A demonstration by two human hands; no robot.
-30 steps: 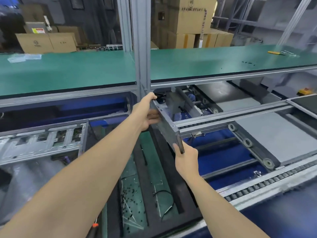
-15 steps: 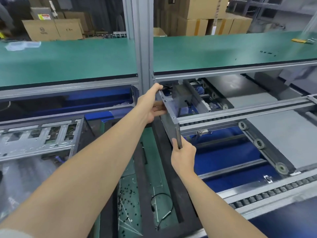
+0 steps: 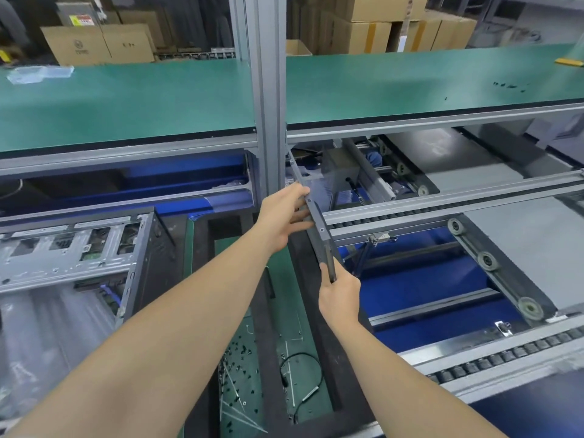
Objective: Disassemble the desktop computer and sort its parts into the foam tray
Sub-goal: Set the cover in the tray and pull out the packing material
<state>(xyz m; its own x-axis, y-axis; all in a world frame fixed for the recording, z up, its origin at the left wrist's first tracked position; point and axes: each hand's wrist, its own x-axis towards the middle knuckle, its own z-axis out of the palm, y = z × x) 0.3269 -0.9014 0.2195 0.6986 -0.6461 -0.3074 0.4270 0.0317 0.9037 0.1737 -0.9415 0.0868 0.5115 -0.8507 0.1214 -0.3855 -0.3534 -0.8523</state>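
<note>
Computer case [image 3: 79, 257] left of the foam tray [image 3: 331, 384], side panel [image 3: 319, 235] above it, roller conveyor [image 3: 493, 358] right.

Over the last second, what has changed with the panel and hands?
The grey panel turned slightly more edge-on. Nothing taken or released: left hand still grips its far part, right hand its near end. The computer case and foam tray stayed put.

- Both arms bare, stretched forward, forearms converging toward centre.
- Left hand [image 3: 284, 218]: farther out and higher, thumb on top, fingers curled underneath, gripping the edge-on grey panel [image 3: 319, 230] around mid-length.
- Right hand [image 3: 339, 295]: nearer and lower, back of hand up, gripping the panel's near end.
</note>
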